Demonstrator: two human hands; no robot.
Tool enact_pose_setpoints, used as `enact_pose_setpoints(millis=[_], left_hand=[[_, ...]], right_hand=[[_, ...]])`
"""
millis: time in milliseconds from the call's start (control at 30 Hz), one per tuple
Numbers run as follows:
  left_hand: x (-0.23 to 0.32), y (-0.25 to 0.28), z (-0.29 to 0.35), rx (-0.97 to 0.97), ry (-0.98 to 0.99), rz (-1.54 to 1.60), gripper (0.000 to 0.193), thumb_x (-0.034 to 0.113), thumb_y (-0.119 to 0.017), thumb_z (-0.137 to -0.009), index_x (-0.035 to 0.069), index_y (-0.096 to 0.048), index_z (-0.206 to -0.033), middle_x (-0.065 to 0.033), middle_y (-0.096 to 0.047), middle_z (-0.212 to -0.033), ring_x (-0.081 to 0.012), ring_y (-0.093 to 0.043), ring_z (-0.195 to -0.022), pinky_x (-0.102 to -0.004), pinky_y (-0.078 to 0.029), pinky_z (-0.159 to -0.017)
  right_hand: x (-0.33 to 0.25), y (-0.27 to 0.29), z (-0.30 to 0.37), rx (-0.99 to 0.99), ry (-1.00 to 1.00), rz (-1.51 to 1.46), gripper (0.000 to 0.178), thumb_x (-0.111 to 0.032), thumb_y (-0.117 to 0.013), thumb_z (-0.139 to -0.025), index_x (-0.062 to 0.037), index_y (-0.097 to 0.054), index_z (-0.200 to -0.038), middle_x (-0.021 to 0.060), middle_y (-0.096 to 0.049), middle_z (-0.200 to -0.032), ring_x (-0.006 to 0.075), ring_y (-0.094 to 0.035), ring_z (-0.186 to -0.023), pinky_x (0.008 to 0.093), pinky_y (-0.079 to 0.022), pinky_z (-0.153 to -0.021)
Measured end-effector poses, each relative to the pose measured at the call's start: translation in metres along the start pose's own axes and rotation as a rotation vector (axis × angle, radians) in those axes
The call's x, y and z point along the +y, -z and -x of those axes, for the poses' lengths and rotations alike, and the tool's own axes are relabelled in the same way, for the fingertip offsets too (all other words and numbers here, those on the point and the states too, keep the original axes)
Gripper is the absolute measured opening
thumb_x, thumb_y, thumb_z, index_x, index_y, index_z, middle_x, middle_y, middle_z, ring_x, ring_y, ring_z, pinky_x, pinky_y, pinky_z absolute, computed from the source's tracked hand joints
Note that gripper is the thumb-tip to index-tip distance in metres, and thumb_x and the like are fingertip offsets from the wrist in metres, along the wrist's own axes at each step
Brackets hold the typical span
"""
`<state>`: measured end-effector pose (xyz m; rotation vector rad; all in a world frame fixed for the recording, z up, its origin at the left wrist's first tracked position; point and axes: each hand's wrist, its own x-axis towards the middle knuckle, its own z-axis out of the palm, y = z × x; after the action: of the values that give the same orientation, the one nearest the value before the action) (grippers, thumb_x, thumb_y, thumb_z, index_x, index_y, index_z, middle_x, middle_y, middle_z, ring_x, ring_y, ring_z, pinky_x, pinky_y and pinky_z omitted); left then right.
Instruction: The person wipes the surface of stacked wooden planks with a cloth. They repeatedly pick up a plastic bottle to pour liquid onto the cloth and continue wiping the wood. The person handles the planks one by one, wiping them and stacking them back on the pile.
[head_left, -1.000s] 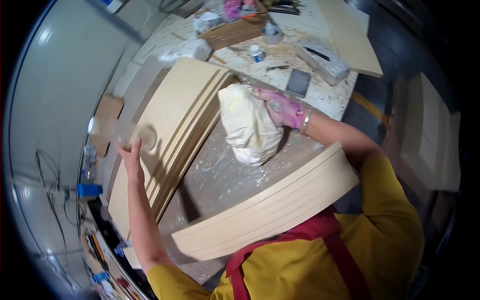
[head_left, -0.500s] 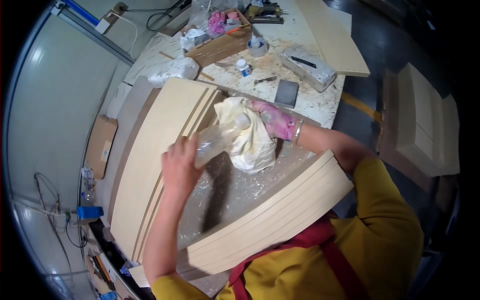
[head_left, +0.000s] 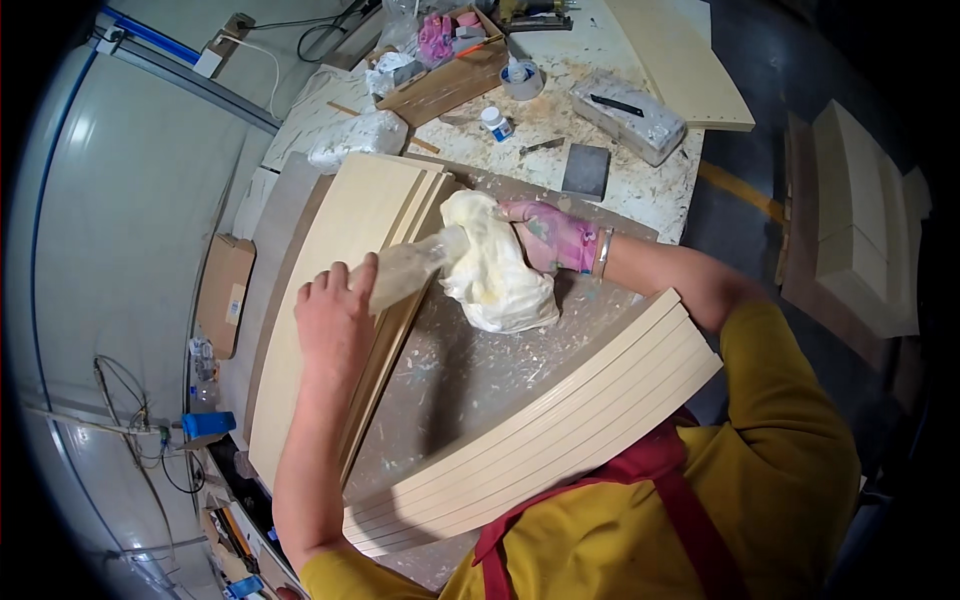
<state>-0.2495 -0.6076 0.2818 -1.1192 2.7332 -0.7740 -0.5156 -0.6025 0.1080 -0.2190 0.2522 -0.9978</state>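
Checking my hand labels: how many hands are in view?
2: the left hand around a clear bottle, and the right hand, pink-gloved, holding a pale cloth bundle, which may hide some fingers. No other shows.

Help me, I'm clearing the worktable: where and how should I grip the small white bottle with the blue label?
The small white bottle is probably best pinched around its body, below the cap, from the near side. It seems to stand upright, blue label showing on that side, while the cardboard box and tape roll stand on its far side.
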Motion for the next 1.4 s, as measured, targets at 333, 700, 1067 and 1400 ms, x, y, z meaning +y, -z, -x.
enact_pose_setpoints(millis=[333, 700, 1067, 1400], left_hand=[[0.000, 0.022, 0.000, 0.017, -0.112, -0.050, 0.043, 0.007, -0.058, -0.076, 0.015, -0.055, -0.118, -0.0079, -0.055, -0.087, -0.0244, -0.058, -0.083, -0.0386, -0.045, -0.073], [0.000, 0.016, -0.002, -0.005, -0.113, -0.047, 0.046, 0.006, -0.060, -0.074, 0.015, -0.058, -0.118, -0.0074, -0.056, -0.086, -0.0260, -0.059, -0.081, -0.0387, -0.046, -0.072], [-0.002, 0.023, -0.005, -0.028, -0.125, -0.092, 0.042, 0.005, -0.058, -0.076, 0.015, -0.058, -0.117, -0.0075, -0.055, -0.085, -0.0252, -0.058, -0.078, -0.0384, -0.045, -0.071], [0.000, 0.002, -0.003, -0.033, -0.087, 0.031, 0.049, 0.011, -0.070, -0.071, 0.014, -0.057, -0.118, -0.0086, -0.058, -0.089, -0.0265, -0.060, -0.080, -0.0393, -0.046, -0.072]], right_hand=[[-0.003, 0.014, 0.001, 0.069, 0.020, 0.106, 0.036, -0.024, -0.043, -0.095, -0.0055, -0.049, -0.125, 0.0160, -0.058, -0.121, 0.0313, -0.057, -0.110, 0.0473, -0.042, -0.100], [-0.002, 0.000, 0.005, 0.259, 0.020, 0.145, 0.032, -0.020, -0.046, -0.094, -0.0010, -0.052, -0.119, 0.0199, -0.061, -0.113, 0.0338, -0.059, -0.105, 0.0494, -0.044, -0.095], [0.001, 0.032, -0.004, 0.179, 0.004, 0.124, 0.031, -0.019, -0.042, -0.094, -0.0017, -0.054, -0.117, 0.0179, -0.062, -0.113, 0.0326, -0.060, -0.105, 0.0473, -0.045, -0.096], [0.004, 0.046, -0.011, 0.255, -0.012, 0.169, 0.033, -0.024, -0.041, -0.095, -0.0038, -0.053, -0.117, 0.0174, -0.062, -0.115, 0.0332, -0.058, -0.107, 0.0493, -0.043, -0.096]])
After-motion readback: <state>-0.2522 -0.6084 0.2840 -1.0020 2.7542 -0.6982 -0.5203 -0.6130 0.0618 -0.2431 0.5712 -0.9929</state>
